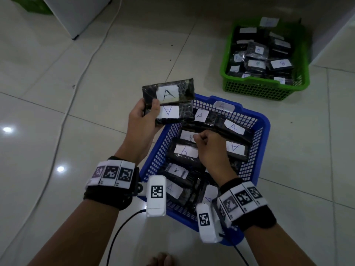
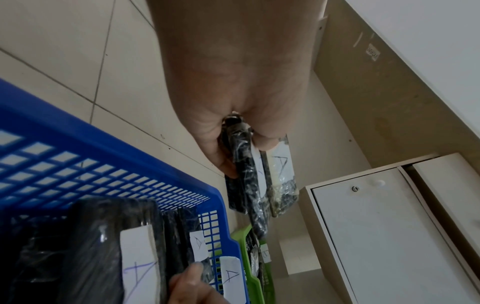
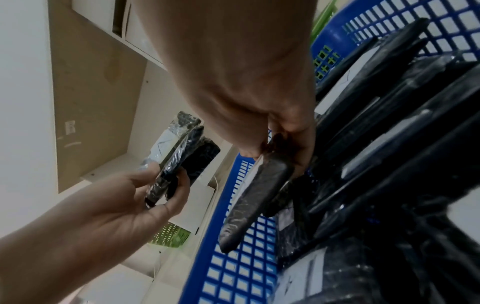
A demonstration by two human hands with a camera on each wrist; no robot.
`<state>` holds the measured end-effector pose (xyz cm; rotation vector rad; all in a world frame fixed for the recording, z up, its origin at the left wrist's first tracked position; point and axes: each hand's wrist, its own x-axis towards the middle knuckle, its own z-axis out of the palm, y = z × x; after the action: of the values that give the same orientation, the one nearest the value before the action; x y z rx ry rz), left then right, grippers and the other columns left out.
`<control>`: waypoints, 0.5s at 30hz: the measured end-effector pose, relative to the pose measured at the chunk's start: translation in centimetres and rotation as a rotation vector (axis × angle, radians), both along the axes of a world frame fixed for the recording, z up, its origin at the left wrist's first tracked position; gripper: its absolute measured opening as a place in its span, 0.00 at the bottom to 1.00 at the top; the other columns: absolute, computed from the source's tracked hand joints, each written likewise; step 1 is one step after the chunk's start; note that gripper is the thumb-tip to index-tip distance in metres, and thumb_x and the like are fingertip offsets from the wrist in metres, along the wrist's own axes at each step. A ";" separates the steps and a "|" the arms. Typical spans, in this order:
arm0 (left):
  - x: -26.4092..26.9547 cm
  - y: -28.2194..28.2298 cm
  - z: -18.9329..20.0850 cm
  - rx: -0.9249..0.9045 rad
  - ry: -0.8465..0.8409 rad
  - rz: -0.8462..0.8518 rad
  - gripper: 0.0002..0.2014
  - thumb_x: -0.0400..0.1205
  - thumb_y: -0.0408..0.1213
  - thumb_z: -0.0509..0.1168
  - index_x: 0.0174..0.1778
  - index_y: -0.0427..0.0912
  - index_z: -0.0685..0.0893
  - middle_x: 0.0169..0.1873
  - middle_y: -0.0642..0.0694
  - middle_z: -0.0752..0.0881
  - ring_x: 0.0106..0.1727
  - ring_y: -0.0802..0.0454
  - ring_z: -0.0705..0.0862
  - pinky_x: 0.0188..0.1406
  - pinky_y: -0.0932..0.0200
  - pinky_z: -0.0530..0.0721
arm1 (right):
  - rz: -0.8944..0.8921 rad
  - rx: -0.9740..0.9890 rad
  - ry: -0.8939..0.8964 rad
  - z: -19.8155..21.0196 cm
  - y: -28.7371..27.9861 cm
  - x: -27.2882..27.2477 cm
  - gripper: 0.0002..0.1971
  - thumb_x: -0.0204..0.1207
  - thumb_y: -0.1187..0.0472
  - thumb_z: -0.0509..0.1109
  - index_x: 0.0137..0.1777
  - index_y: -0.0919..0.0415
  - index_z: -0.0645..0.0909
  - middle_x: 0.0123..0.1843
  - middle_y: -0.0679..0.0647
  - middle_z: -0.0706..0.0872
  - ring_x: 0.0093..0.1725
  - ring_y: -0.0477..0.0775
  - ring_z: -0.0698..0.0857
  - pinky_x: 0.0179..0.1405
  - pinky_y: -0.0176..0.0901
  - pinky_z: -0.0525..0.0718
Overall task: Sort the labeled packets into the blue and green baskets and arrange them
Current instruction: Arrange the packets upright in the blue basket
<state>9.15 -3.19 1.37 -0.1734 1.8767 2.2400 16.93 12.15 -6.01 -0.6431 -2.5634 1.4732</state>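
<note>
My left hand (image 1: 143,117) grips two black packets labeled A (image 1: 169,100) stacked together, held above the left rim of the blue basket (image 1: 264,123). The left wrist view shows the same packets (image 2: 249,164) edge-on between thumb and fingers. My right hand (image 1: 208,146) is inside the blue basket, pinching the edge of a black packet (image 3: 254,197) there. Several more A packets (image 1: 233,127) lie in the blue basket. The green basket (image 1: 265,89) at the far right holds several packets labeled B (image 1: 281,63).
The baskets sit on a pale tiled floor (image 1: 96,83). A white cable (image 1: 80,77) runs across the floor on the left. A white cabinet (image 1: 76,14) stands at the far left, with another green basket (image 1: 32,5) behind it. A toe (image 1: 161,260) shows at the bottom edge.
</note>
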 end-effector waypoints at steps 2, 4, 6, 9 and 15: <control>-0.1 -0.3 -0.2 -0.003 -0.008 -0.008 0.15 0.91 0.37 0.60 0.73 0.39 0.80 0.56 0.49 0.91 0.59 0.48 0.90 0.55 0.49 0.90 | 0.030 0.053 0.004 -0.3 -0.6 0.0 0.12 0.83 0.57 0.69 0.40 0.61 0.82 0.33 0.44 0.81 0.32 0.32 0.76 0.30 0.19 0.71; 0.0 -0.6 -0.3 -0.002 -0.016 -0.017 0.15 0.91 0.37 0.60 0.72 0.40 0.81 0.56 0.49 0.92 0.59 0.48 0.91 0.56 0.49 0.89 | 0.055 0.092 0.010 -0.6 -1.2 0.0 0.11 0.82 0.58 0.70 0.39 0.62 0.84 0.34 0.49 0.84 0.32 0.34 0.77 0.32 0.20 0.73; 0.0 -0.8 -0.4 0.003 -0.019 -0.035 0.13 0.91 0.37 0.60 0.69 0.41 0.82 0.56 0.48 0.92 0.59 0.48 0.91 0.57 0.47 0.89 | 0.066 0.121 0.029 -0.6 -1.6 0.0 0.13 0.82 0.58 0.71 0.38 0.64 0.87 0.35 0.52 0.86 0.31 0.35 0.77 0.33 0.18 0.73; 0.1 -0.8 -0.5 -0.008 -0.018 -0.054 0.12 0.91 0.38 0.60 0.67 0.43 0.82 0.56 0.48 0.92 0.59 0.48 0.91 0.58 0.47 0.89 | 0.080 0.112 0.040 0.1 -1.1 0.2 0.15 0.82 0.56 0.71 0.38 0.64 0.89 0.33 0.49 0.86 0.29 0.36 0.80 0.32 0.19 0.74; 0.3 -1.0 -0.2 -0.030 -0.044 -0.083 0.10 0.91 0.39 0.60 0.64 0.45 0.84 0.56 0.48 0.92 0.59 0.47 0.91 0.59 0.47 0.89 | 0.128 0.099 -0.058 3.1 2.0 0.5 0.16 0.79 0.48 0.73 0.42 0.62 0.90 0.35 0.50 0.89 0.31 0.42 0.85 0.33 0.33 0.80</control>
<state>9.41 -4.22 1.15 -0.1457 1.8603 2.1368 17.47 14.14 -2.87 -0.5248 -2.7491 1.3714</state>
